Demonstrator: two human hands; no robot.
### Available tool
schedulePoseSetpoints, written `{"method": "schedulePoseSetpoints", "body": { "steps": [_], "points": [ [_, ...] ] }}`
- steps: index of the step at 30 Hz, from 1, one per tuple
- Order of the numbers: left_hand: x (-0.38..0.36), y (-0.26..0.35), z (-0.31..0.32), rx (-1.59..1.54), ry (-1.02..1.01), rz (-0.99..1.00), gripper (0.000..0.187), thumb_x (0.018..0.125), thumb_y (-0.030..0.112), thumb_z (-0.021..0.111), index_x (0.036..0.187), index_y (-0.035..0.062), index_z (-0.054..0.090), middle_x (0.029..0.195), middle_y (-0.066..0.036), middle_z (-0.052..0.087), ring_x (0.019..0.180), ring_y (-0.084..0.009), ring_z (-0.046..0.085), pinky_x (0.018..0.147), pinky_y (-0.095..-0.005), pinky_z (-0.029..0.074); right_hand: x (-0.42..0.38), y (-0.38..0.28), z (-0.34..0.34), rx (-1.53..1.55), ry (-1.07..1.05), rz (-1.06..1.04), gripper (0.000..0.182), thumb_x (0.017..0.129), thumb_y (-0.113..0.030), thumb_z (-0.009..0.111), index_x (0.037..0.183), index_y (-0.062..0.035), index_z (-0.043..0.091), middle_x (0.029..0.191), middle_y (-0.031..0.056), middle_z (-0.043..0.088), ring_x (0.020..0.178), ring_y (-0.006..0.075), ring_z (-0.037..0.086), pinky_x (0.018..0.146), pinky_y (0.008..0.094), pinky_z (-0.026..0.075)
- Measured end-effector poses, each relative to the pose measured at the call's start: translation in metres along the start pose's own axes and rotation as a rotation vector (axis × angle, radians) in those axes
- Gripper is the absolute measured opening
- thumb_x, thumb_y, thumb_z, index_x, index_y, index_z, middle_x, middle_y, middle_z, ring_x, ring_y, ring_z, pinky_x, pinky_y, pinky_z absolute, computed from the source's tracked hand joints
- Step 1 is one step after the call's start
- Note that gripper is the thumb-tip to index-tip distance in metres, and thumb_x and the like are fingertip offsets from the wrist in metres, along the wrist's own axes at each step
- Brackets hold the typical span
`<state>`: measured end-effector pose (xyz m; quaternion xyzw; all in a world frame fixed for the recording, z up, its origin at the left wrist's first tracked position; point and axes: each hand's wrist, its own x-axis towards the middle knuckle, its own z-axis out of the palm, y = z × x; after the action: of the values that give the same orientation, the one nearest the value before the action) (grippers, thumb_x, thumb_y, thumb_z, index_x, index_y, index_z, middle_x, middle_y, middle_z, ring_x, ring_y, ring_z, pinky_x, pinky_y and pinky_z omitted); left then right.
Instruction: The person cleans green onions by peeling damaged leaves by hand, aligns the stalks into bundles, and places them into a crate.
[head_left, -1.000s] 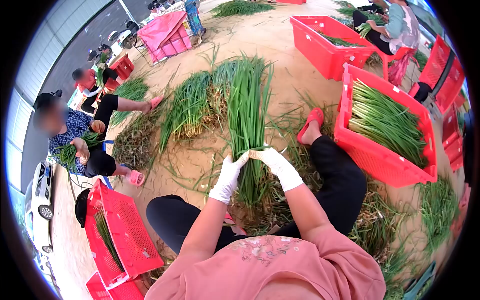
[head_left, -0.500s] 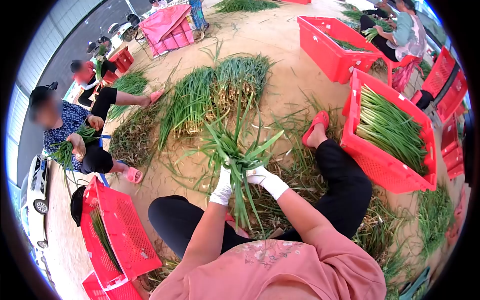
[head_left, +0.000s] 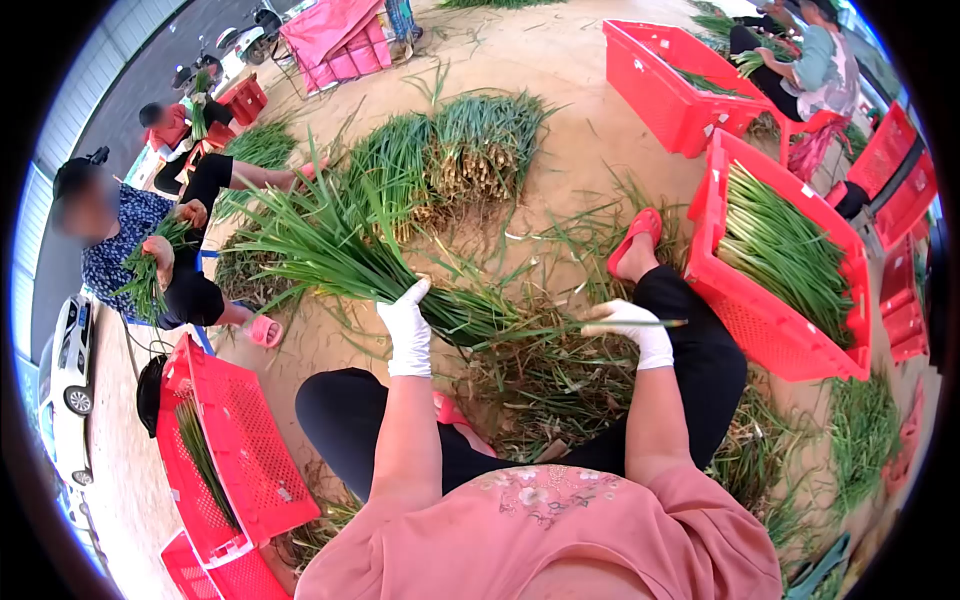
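My left hand (head_left: pixel 406 325), in a white glove, is closed round a bunch of green chives (head_left: pixel 335 250). Their leaves fan out to the upper left, while the other ends point right over the litter. To the right, my gloved right hand (head_left: pixel 630 328) is closed on a thin chive stalk (head_left: pixel 672 323) whose tip sticks out past it. The stalk's other end runs left toward the bunch. Beneath my hands lies a heap of loose trimmed leaves (head_left: pixel 560 390) between my legs. Further ahead, a large pile of chives (head_left: pixel 480 150) rests on the floor.
A red crate (head_left: pixel 780 340) with chives stands at my right, another crate (head_left: pixel 660 90) behind it. At my left is a tilted red crate (head_left: pixel 265 465). A person (head_left: pixel 150 240) sits left holding greens; others sit further back. My red shoe (head_left: pixel 637 240) is right of the litter.
My hands have moved apart, the left outward left with the bunch, the right to the right. The bunch has swung from pointing ahead to lying across, leaves toward the left.
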<state>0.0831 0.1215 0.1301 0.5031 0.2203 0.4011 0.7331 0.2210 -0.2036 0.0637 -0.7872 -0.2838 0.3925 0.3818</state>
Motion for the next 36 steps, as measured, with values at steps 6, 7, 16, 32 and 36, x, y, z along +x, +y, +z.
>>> {"method": "schedulePoseSetpoints", "body": {
  "steps": [6,7,16,32,36],
  "points": [
    [-0.015,0.033,0.009,-0.146,-0.184,-0.109,0.029,0.066,-0.013,0.063,0.091,-0.0019,0.055,0.082,-0.009,0.06,0.074,-0.0183,0.06,0.072,-0.0293,0.051,0.046,-0.024,0.073,-0.165,0.068,0.08,0.134,0.048,-0.064,0.075,0.143,-0.0019,0.003,0.146,0.0268,0.007,0.137,0.0394,0.003,0.11,0.0452,0.011],
    [-0.018,0.037,0.011,-0.143,-0.188,-0.107,0.029,0.066,-0.013,0.063,0.091,-0.0019,0.055,0.082,-0.009,0.06,0.074,-0.0183,0.06,0.072,-0.0293,0.051,0.05,-0.036,0.077,-0.197,0.103,0.055,0.134,0.048,-0.063,0.076,0.142,0.0001,0.004,0.146,0.0281,0.007,0.137,0.0384,0.003,0.11,0.0449,0.011],
    [-0.034,0.033,0.014,-0.065,-0.353,-0.255,0.03,0.066,-0.011,0.064,0.093,-0.001,0.056,0.082,-0.009,0.061,0.074,-0.0206,0.062,0.069,-0.0306,0.051,0.032,-0.101,0.078,0.801,0.045,-0.348,0.111,0.063,-0.027,0.08,0.142,0.0003,0.006,0.139,0.0222,0.03,0.131,0.0278,0.026,0.107,0.0365,0.022],
    [0.023,0.073,-0.012,-0.24,-0.002,-0.311,0.015,0.083,0.017,0.061,0.087,0.0025,0.059,0.08,-0.01,0.062,0.074,-0.0235,0.059,0.071,-0.0395,0.05,-0.015,-0.093,0.052,-0.424,0.649,-0.459,0.056,0.067,-0.015,0.069,0.12,-0.0101,0.05,0.109,0.0178,0.051,0.104,0.0351,0.048,0.089,0.0414,0.04],
    [0.01,0.087,-0.013,-0.291,0.053,-0.269,0.017,0.086,0.018,0.057,0.091,0.0021,0.059,0.084,-0.009,0.062,0.075,-0.0229,0.06,0.072,-0.038,0.051,-0.014,-0.101,0.074,-0.318,0.662,-0.457,0.072,0.061,-0.027,0.079,0.123,-0.0108,0.047,0.109,0.019,0.05,0.103,0.0344,0.05,0.087,0.0428,0.041]
  ]
}}
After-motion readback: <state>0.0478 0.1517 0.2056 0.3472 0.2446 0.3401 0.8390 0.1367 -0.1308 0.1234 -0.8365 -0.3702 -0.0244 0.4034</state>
